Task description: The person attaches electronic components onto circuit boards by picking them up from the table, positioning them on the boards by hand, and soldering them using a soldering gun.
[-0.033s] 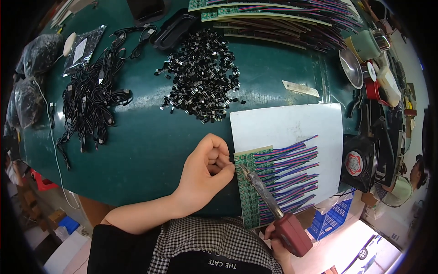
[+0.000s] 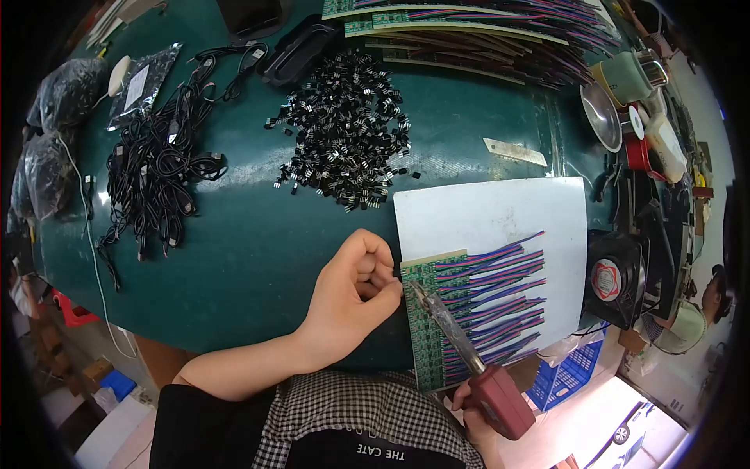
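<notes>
My left hand (image 2: 355, 285) is closed in a pinch at the left edge of a green circuit board panel (image 2: 426, 344). Whatever its fingertips hold is too small and hidden to make out. My right hand (image 2: 475, 422), partly covered, grips a soldering iron (image 2: 500, 400) with a dark red, gun-like handle. The iron's metal barrel slants up and left, and its tip is over the panel's upper left part, close to my left fingertips. Rows of red, blue and black wires (image 2: 508, 289) run rightward from the panel. Under it lies a white sheet (image 2: 492, 211).
Small black connectors (image 2: 344, 133) are heaped on the green table (image 2: 258, 289), with black cables (image 2: 160, 172) to their left. Wired boards (image 2: 469, 43) are stacked at the back. A blade (image 2: 514, 152), metal bowl (image 2: 601, 117) and fan (image 2: 616, 280) are rightward. Another person (image 2: 680, 324) is far right.
</notes>
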A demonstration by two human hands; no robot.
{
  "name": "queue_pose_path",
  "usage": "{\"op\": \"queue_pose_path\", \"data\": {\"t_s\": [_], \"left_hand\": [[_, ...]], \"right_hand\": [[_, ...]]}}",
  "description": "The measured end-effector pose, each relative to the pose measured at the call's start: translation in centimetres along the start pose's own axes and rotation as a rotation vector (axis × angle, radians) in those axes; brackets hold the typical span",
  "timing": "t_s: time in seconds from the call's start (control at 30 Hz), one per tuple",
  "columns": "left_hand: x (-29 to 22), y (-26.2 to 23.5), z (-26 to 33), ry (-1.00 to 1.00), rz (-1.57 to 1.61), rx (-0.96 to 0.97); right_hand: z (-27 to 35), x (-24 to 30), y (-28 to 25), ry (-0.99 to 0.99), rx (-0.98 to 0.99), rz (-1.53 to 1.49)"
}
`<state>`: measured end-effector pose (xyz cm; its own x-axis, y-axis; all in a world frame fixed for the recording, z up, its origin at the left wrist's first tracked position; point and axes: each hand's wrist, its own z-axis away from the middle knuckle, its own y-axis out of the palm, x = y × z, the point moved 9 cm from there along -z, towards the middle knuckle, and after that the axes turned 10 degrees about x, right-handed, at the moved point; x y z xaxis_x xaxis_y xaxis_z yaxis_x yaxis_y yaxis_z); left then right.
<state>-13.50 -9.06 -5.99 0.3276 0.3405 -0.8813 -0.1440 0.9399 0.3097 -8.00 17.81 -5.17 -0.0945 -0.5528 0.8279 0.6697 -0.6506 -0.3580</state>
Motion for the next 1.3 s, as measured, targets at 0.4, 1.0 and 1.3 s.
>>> {"op": "queue_pose_path", "data": {"t_s": [0.4, 1.0, 1.3], "left_hand": [[0.1, 0.0, -0.1, -0.003, -0.005, 0.011], [0.4, 0.1, -0.2, -0.020, -0.026, 0.053], [0.2, 0.2, -0.1, -0.007, -0.016, 0.013]], "right_hand": [[-0.5, 0.0, -0.3, -0.038, 0.002, -0.112], [1.1, -1.2, -0.4, -0.207, -0.051, 0.040], [1.4, -1.6, -0.3, -0.188, -0.043, 0.059]]}}
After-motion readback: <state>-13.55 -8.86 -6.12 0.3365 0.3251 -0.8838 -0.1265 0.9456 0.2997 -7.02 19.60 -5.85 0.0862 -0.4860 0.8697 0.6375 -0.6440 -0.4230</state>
